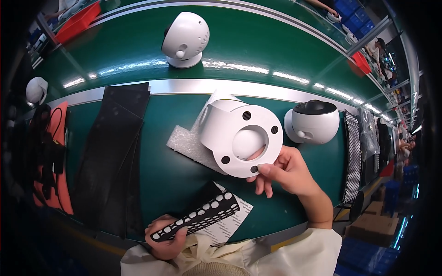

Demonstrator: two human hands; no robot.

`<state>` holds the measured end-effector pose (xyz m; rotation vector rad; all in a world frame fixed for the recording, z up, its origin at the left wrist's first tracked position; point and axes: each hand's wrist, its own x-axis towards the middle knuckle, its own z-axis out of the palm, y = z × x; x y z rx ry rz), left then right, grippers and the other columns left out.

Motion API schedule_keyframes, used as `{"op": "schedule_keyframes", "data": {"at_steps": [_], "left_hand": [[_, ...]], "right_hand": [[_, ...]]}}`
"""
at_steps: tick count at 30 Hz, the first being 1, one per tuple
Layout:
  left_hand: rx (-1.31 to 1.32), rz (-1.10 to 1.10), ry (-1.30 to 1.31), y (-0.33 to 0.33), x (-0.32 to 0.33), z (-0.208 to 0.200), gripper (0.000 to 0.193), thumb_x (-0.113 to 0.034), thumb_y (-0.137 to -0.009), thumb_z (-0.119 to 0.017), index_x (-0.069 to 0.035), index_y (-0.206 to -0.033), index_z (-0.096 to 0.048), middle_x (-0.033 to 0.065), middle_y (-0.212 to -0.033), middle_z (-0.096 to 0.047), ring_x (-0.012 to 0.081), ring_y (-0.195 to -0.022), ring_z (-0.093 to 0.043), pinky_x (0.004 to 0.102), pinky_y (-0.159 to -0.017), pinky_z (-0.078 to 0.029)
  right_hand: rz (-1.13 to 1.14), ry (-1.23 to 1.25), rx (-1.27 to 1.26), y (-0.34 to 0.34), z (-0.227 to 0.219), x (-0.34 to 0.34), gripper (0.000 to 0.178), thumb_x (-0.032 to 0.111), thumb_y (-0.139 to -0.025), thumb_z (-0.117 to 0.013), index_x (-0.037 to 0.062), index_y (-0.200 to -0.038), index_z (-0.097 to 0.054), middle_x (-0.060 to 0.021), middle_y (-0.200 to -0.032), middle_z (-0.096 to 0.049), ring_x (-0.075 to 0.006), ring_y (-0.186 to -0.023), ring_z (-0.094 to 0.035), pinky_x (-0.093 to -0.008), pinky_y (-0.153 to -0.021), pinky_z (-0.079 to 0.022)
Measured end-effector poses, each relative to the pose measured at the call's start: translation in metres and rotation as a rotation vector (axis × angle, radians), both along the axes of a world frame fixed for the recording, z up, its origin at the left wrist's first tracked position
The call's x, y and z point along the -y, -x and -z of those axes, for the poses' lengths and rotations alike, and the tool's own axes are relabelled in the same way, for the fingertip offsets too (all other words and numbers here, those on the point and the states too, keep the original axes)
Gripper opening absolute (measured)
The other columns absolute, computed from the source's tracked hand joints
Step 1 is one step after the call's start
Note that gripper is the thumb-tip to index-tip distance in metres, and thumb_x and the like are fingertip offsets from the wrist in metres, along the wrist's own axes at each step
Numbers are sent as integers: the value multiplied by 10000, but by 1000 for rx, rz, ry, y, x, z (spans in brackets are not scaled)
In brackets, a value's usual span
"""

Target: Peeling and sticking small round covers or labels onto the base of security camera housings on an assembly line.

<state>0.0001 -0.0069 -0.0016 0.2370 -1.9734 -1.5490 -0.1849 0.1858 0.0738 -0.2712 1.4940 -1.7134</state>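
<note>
My left hand [165, 237] is closed around a sheet of black round adhesive pads [202, 212], which is curled over and full of punched-out round holes. Its white printed backing paper [230, 221] shows below. My right hand [287, 172] grips the edge of the round base of a white device [258, 108], with the thumb on or beside a black dot near the rim and the other fingers behind the ring. Several black round pads [247, 116] sit around this ring. The device lies base toward me, on a piece of white foam [182, 140].
White round-headed devices stand on the right of the bench [321, 123] and on the green belt [188, 39] beyond the metal edge. Black sheets [113, 152] lie at left, beside an orange piece [62, 184] with black cables. More dotted sheets [352, 156] lie at right.
</note>
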Motion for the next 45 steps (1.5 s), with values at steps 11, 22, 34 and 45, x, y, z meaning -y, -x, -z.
{"op": "schedule_keyframes", "data": {"at_steps": [11,22,34,45], "left_hand": [[-5,51,-51,3,1,0,184,-71,-617,-665,33,-664,-521,92,-509,-535,168,-436,-524,248,-435,-406],[-24,46,-85,2,0,2,192,-82,-623,-670,37,-666,-526,94,-508,-537,170,-441,-529,247,-436,-407],[-18,164,-53,0,3,-1,188,-21,-609,-675,51,-711,-534,112,-567,-565,197,-455,-545,270,-438,-422],[26,93,-147,-1,-3,-7,153,-47,-628,-693,-19,-724,-577,73,-615,-569,134,-511,-541,243,-476,-422]], "right_hand": [[-21,13,-79,1,7,3,132,7,-785,-495,-58,-900,-501,-132,-735,-608,-117,-539,-578,-182,-426,-434],[93,-55,-154,-7,13,9,141,5,-734,-565,-54,-849,-511,-63,-699,-574,-65,-491,-519,-175,-432,-414],[74,-363,-794,26,-32,-6,281,177,-849,-428,2,-1068,-407,-39,-744,-519,-89,-698,-478,-211,-620,-387],[-916,-644,-732,73,-79,57,211,232,-719,-649,37,-793,-618,-19,-593,-589,-40,-503,-475,-221,-481,-390]]}}
